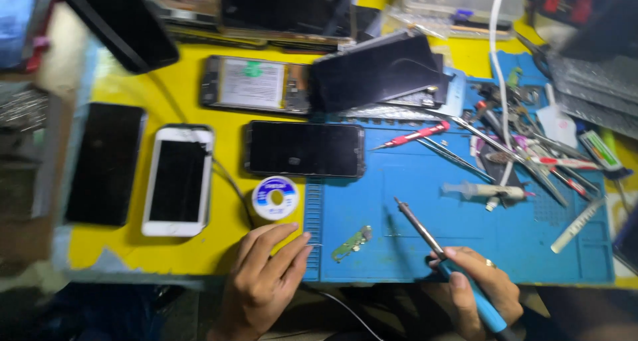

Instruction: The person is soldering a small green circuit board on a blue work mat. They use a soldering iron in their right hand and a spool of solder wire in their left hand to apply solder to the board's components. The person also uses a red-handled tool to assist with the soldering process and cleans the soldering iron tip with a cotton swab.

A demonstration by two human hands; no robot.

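Head view, looking down on a cluttered yellow bench (219, 244) with a blue mat (465, 241). Right hand (475, 291) wrapped shut around the blue grip of a soldering iron (425, 234), tip raised and angled toward the mat's middle. Left hand (262, 281) resting at the mat's near-left edge, fingers together and extended, pinching a thin strand of solder wire (314, 245), hard to make out; spool of solder (275, 197) just beyond the fingertips. Small green circuit board (352, 242) lying flat on the mat between both hands, near the iron's tip but apart from it. Black phone (304, 148) beyond the spool, white phone (178, 181) to its left, red-handled tool (415, 135) and tweezers (458, 156) farther back.

Likely risks: hot tip brushing the left fingertips, given how close they sit to the board; unclamped board sliding under the tip's push; thin wire slipping from the pinch.
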